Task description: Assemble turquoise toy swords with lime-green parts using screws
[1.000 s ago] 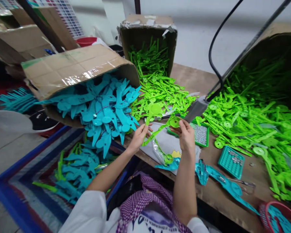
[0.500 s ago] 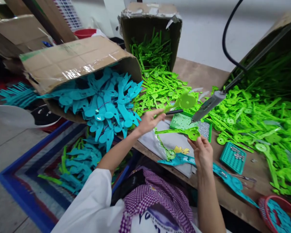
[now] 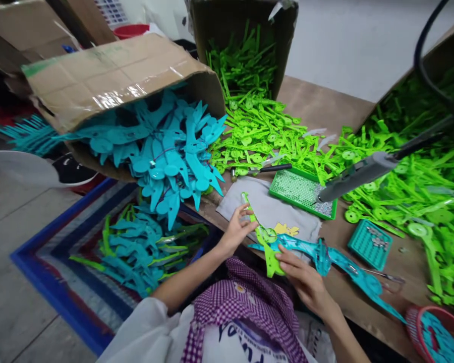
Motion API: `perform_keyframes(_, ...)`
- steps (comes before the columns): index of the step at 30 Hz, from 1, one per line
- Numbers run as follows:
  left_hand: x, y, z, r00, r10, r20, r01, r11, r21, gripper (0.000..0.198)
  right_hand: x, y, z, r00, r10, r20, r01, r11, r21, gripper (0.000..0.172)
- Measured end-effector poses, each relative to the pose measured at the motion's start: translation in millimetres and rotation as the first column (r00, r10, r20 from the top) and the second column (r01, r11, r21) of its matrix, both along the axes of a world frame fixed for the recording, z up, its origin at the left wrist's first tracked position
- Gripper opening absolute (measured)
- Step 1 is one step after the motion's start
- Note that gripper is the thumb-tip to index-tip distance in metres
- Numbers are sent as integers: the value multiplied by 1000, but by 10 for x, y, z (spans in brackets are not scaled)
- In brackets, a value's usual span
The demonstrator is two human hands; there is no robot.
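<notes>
My left hand (image 3: 237, 229) and my right hand (image 3: 301, 275) both grip one long bright green plastic piece (image 3: 262, 236) near the front edge of the wooden table (image 3: 318, 106). The left holds its upper end, the right its lower end. The piece lies over a grey cloth (image 3: 268, 209), beside a teal plastic piece (image 3: 325, 259). A grey power screwdriver (image 3: 357, 174) hangs from a cable above a green screw tray (image 3: 300, 191), with neither hand on it.
A tipped cardboard box (image 3: 109, 80) spills teal pieces to the left. Green pieces pour from a box at the back (image 3: 245, 55) and cover the right side (image 3: 412, 186). A small teal tray (image 3: 370, 243) and a red basket (image 3: 435, 335) sit right. More pieces lie on the floor mat (image 3: 144, 252).
Both hands came down toward the table's front edge. The left hand let go of the round-headed green piece; both hands now hold one green piece low over the cloth.
</notes>
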State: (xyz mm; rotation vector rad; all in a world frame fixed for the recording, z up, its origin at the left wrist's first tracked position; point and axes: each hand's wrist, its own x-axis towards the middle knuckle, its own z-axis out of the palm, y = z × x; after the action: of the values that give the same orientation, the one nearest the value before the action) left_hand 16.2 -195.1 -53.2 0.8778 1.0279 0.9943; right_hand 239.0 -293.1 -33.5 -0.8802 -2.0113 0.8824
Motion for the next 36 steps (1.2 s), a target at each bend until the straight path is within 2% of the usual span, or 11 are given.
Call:
perform_keyframes(2, 15, -52, -83, 994, 104, 23, -103, 994, -22, 66, 10, 6, 41, 997, -3, 72, 7, 999, -51, 49)
perform_keyframes(5, 17, 1, -104, 982, 187, 11, -187, 982, -16, 63, -54, 52, 109, 966, -44, 254, 64, 995, -74, 42)
perform_keyframes(9, -52, 26, -96, 979, 201, -20, -201, 979, 11, 65, -218, 87, 148, 903, -91, 419, 80, 996, 46, 37)
perform_keyframes(12, -159, -16, -142, 979, 195, -55, -194, 981, 27, 67, -305, 103, 150, 869, -60, 491, 37, 998, 57, 37)
perform_keyframes(15, -305, -28, -205, 981, 105, -166, -86, 989, 119, 64, -281, 158, 134, 877, -11, 480, 16, 1000, -7, 38)
perform_keyframes(17, -408, 8, -232, 943, 49, -329, 38, 967, 254, 54, -195, 229, 87, 902, -25, 432, 52, 997, -51, 39)
perform_keyframes(21, -533, 171, -272, 770, 130, -624, 257, 833, 490, 35, -1, 405, -84, 914, -177, 364, 212, 975, -59, 40)
perform_keyframes(24, -515, 313, -331, 716, 191, -672, 350, 734, 582, 35, 32, 495, -160, 904, -138, 404, 187, 979, -84, 41)
perform_keyframes(26, -468, 389, -380, 702, 215, -679, 389, 683, 618, 36, 2, 526, -163, 895, -94, 437, 156, 982, -107, 42)
perform_keyframes(28, -417, 445, -429, 688, 228, -689, 411, 660, 629, 37, -41, 545, -152, 886, -65, 458, 136, 983, -123, 41)
perform_keyframes(36, -303, 556, -553, 617, 231, -753, 469, 660, 587, 37, -96, 630, -187, 879, -56, 474, 119, 987, -104, 42)
